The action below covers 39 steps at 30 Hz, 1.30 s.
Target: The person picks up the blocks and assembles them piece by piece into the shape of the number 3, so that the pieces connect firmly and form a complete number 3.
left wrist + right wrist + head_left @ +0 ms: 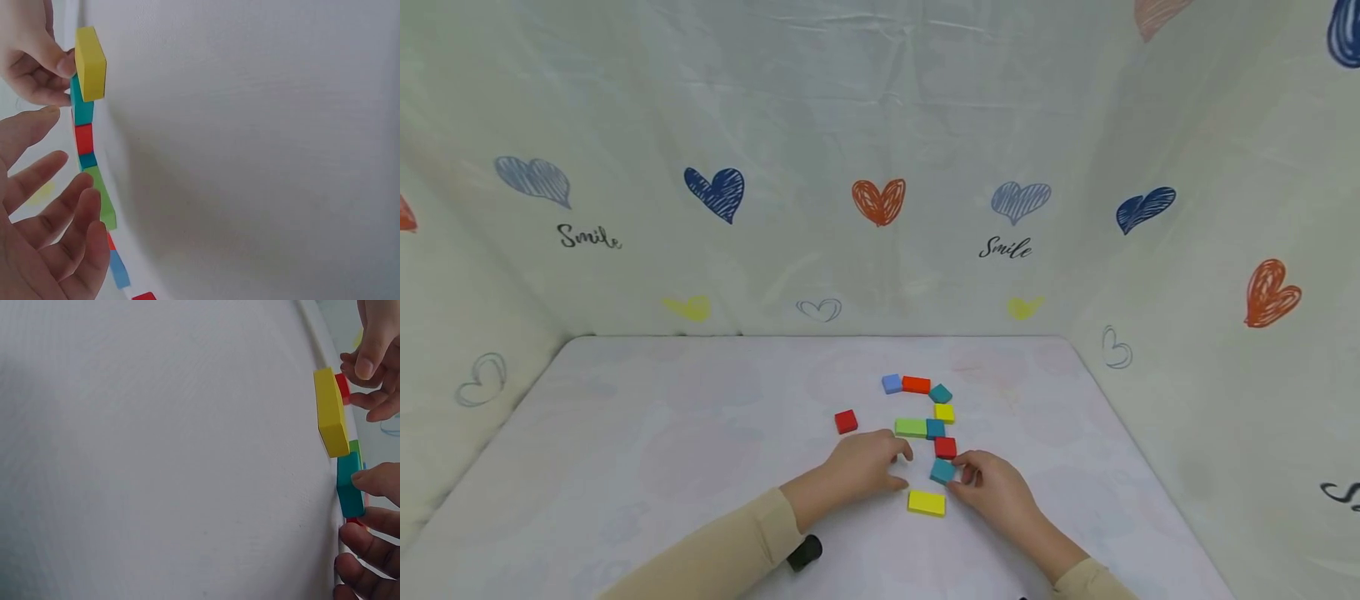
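Observation:
A teal block [943,472] lies on the table at the near end of a bent row of coloured blocks. My right hand [997,492] pinches this block at its right side; in the right wrist view the thumb [375,481] is against its face. Just beyond it is a red block [945,448]. My left hand [867,465], fingers apart and loosely bent, hovers left of the row and holds nothing. A yellow rectangular block [927,503] lies nearer to me, below the gap between both hands.
Farther along the row are a dark teal block [936,429], a light green block [911,428], a small yellow block [943,413], a green pentagonal block [941,393], an orange-red block [916,384] and a blue block [892,384]. Another red block [846,422] lies apart. A black object [805,553] is by the left sleeve.

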Each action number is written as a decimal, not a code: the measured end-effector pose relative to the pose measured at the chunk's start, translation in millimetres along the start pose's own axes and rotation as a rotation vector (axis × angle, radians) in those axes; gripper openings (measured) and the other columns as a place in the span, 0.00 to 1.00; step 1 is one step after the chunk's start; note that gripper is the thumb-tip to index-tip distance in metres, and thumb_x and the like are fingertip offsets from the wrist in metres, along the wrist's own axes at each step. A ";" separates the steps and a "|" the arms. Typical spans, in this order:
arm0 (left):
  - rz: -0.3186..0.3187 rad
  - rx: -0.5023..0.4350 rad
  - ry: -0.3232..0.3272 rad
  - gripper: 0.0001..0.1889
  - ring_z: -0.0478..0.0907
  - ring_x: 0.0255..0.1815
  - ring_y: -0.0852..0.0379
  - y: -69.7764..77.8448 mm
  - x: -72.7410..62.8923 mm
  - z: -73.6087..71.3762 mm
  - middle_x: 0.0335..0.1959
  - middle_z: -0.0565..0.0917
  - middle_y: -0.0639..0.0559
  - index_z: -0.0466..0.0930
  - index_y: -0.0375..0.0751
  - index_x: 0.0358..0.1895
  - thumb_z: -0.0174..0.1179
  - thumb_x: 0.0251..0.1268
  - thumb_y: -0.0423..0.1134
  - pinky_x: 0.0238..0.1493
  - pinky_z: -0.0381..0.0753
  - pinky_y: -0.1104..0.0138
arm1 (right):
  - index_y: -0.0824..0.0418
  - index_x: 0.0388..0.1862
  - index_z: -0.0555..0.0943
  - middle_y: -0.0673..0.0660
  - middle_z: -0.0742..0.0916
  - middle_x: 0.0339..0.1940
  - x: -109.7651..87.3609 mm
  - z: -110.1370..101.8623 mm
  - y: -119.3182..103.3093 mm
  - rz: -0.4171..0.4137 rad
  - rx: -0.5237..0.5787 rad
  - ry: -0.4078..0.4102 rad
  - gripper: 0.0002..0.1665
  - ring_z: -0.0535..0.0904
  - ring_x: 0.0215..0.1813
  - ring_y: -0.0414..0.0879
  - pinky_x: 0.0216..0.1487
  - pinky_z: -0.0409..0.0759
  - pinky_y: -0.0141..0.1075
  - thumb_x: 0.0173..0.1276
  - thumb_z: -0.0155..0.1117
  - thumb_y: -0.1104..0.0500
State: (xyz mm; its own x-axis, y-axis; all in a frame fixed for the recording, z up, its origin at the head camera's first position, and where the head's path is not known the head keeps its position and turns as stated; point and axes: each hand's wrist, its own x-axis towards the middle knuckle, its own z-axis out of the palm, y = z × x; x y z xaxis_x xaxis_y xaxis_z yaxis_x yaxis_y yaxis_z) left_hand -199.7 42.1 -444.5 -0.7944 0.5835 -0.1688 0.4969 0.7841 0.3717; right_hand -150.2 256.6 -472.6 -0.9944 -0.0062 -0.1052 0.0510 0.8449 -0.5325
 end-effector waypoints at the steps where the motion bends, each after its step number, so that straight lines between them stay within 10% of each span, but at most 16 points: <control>1: 0.002 0.001 -0.001 0.19 0.75 0.39 0.63 0.1 -0.5 0.4 0.39 0.81 0.61 0.84 0.55 0.48 0.74 0.51 0.50 0.39 0.78 0.69 | 0.57 0.47 0.84 0.46 0.76 0.24 0.1 -0.2 0.5 -0.002 0.000 -0.001 0.21 0.70 0.28 0.42 0.26 0.71 0.31 0.54 0.78 0.54; 20: 0.056 -0.013 -0.097 0.19 0.69 0.29 0.66 12.1 -10.6 11.1 0.28 0.73 0.62 0.84 0.55 0.45 0.75 0.49 0.51 0.31 0.73 0.71 | 0.59 0.47 0.84 0.46 0.76 0.24 -1.6 -2.6 1.3 -0.013 0.019 -0.001 0.22 0.69 0.27 0.42 0.25 0.71 0.31 0.55 0.77 0.55; 39: 0.060 0.032 -0.056 0.15 0.69 0.29 0.66 11.6 -6.6 18.4 0.29 0.75 0.63 0.86 0.52 0.41 0.75 0.49 0.48 0.32 0.75 0.71 | 0.58 0.48 0.84 0.46 0.76 0.24 -0.6 -3.3 1.2 -0.012 0.028 -0.001 0.21 0.70 0.27 0.42 0.25 0.71 0.31 0.55 0.77 0.56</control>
State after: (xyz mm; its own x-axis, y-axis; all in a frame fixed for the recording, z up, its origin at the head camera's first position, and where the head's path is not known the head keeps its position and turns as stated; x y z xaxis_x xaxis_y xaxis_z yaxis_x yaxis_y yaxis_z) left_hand -182.2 51.2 -455.8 -0.7427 0.6397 -0.1981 0.5544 0.7533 0.3539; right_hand -149.9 259.4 -470.3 -0.9949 -0.0164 -0.0992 0.0419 0.8293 -0.5572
